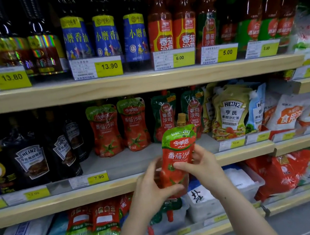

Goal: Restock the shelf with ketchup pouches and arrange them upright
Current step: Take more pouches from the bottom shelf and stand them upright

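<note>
Item, nearest to us: our left hand (pixel 151 185) and right hand (pixel 202 162), both raised before the middle shelf (pixel 120 186), each grasping one ketchup pouch (pixel 178 154) from its own side. We hold the pouch by its lower body, thumbs across the front, cap up and label facing us, which we judge suits setting it down upright. Item: two matching pouches (pixel 119 127) standing upright toward the back of that shelf, beside two green-topped ketchup pouches (pixel 178 113); the bare grey patch in front of them, behind the 7.90 price tag (pixel 98 177), seems the likely slot for the pouch we hold. Item: more pouches of the same kind (pixel 92 228) lying cap-down on the lowest shelf, apparently the stock we draw from. Item: dark Heinz pouches (pixel 32 160) to the left, a yellow Heinz pouch (pixel 231 112) to the right.
</note>
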`<control>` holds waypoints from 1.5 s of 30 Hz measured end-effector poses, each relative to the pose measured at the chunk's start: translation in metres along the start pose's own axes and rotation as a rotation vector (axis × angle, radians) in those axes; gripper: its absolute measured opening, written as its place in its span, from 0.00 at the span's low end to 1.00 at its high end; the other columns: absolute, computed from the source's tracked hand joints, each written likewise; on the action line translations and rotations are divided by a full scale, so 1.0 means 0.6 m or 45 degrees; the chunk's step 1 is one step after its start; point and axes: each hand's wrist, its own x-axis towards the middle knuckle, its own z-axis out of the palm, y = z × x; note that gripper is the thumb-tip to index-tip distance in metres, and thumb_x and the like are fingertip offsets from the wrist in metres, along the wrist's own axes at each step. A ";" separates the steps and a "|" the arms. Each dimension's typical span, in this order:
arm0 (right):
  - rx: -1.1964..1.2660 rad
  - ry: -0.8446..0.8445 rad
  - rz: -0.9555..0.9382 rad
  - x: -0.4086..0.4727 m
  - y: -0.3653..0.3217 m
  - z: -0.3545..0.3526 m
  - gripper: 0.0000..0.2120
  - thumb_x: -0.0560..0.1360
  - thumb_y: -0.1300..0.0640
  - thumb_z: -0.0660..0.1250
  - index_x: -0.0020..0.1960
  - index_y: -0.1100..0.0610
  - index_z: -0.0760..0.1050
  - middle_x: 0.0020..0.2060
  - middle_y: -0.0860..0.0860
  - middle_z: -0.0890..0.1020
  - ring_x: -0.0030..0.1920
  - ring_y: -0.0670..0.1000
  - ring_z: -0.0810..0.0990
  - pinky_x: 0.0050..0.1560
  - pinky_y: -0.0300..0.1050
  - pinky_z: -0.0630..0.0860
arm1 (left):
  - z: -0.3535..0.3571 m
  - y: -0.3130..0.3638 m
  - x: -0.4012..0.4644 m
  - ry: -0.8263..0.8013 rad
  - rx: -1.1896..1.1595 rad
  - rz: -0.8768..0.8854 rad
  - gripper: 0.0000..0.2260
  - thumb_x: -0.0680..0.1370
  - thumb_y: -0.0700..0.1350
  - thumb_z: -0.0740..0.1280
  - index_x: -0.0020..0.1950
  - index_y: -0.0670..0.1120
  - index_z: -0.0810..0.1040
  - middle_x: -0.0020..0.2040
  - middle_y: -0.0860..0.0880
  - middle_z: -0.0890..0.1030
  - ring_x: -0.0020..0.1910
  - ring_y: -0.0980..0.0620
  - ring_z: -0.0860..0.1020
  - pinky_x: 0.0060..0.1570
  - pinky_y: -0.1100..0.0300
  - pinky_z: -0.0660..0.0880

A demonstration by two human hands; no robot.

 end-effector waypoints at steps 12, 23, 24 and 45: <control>-0.257 -0.025 -0.452 0.121 -0.024 0.123 0.20 0.66 0.59 0.76 0.51 0.42 0.74 0.48 0.40 0.82 0.52 0.41 0.80 0.52 0.37 0.76 | -0.218 -0.130 0.010 0.272 1.476 0.384 0.29 0.77 0.66 0.48 0.56 0.47 0.77 0.46 0.48 0.77 0.44 0.45 0.76 0.42 0.52 0.66; -0.338 -0.014 -0.106 0.203 0.019 0.143 0.22 0.67 0.56 0.75 0.57 0.52 0.70 0.54 0.50 0.80 0.55 0.50 0.79 0.58 0.52 0.76 | -0.212 -0.154 0.013 0.369 1.534 0.470 0.27 0.74 0.65 0.55 0.58 0.45 0.78 0.41 0.47 0.76 0.39 0.44 0.74 0.41 0.52 0.62; -0.357 -0.010 -0.079 0.203 0.016 0.144 0.22 0.68 0.56 0.75 0.58 0.52 0.69 0.56 0.51 0.79 0.56 0.52 0.78 0.58 0.53 0.75 | -0.212 -0.153 0.013 0.365 1.534 0.461 0.27 0.74 0.64 0.55 0.58 0.45 0.78 0.40 0.47 0.75 0.39 0.44 0.74 0.41 0.52 0.62; -1.027 0.296 0.078 0.227 0.035 0.195 0.29 0.69 0.56 0.74 0.63 0.64 0.63 0.60 0.61 0.73 0.59 0.62 0.74 0.53 0.52 0.73 | -0.210 -0.159 0.015 0.425 1.481 0.489 0.25 0.75 0.64 0.57 0.56 0.46 0.78 0.39 0.48 0.74 0.38 0.45 0.73 0.40 0.52 0.62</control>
